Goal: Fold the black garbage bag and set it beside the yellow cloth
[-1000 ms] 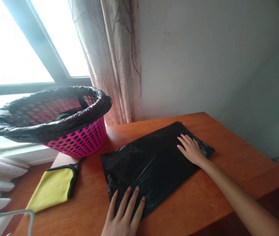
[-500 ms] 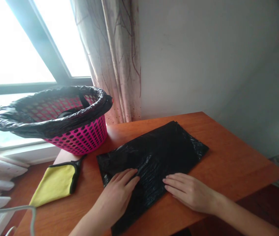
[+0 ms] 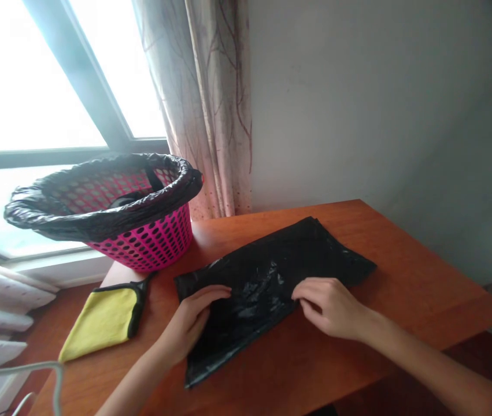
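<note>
A black plastic garbage bag (image 3: 250, 289) lies folded into a flat, crinkled strip across the wooden table (image 3: 419, 294). My left hand (image 3: 191, 320) rests at its left part, fingers bent and closed on the plastic; the thumb is partly hidden beneath. On the bag's near edge, right of its middle, my right hand (image 3: 330, 306) has its fingertips curled together, pinching the plastic. The bag's near left corner sticks out below my left hand.
Back left stands a pink perforated basket (image 3: 154, 242) lined with black plastic, dark items inside. Before it lies a yellow cloth piece with black trim (image 3: 104, 323). A pale cable (image 3: 20, 368) crosses the left corner. Curtain (image 3: 219, 115) and wall (image 3: 358, 104) bound the table's back.
Both hands have gone from lying flat on the bag to curled fingers gripping it. The bag's near edge has shifted away from me, and its near left corner has come up from the frame's bottom.
</note>
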The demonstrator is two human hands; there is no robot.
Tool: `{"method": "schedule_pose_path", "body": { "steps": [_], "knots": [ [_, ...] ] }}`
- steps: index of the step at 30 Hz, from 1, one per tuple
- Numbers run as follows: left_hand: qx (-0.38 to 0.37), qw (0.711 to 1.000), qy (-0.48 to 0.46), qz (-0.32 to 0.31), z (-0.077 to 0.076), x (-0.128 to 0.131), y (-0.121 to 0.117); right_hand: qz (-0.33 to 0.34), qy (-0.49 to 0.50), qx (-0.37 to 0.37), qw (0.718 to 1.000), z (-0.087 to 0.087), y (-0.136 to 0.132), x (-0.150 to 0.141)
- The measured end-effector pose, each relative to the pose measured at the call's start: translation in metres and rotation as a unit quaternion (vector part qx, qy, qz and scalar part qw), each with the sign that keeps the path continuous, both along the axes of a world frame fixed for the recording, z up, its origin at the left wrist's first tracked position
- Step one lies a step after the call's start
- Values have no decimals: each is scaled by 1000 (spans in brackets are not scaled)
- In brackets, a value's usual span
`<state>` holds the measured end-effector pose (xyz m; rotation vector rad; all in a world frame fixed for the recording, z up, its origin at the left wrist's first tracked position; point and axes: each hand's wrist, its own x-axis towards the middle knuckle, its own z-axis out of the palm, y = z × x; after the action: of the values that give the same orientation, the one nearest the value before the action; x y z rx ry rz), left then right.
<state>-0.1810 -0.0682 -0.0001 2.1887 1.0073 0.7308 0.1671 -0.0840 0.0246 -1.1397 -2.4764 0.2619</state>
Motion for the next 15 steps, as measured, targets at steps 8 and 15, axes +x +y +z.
{"method": "schedule_pose_path", "body": {
  "steps": [8,15],
  "knots": [
    [-98,977,-50,184,-24,-63,-45,-91,9,-140,986,65,51,-10],
    [-176,928,-169,282,-4,-19,-43,-29,15,-133,991,92,77,-27]
  ]
}}
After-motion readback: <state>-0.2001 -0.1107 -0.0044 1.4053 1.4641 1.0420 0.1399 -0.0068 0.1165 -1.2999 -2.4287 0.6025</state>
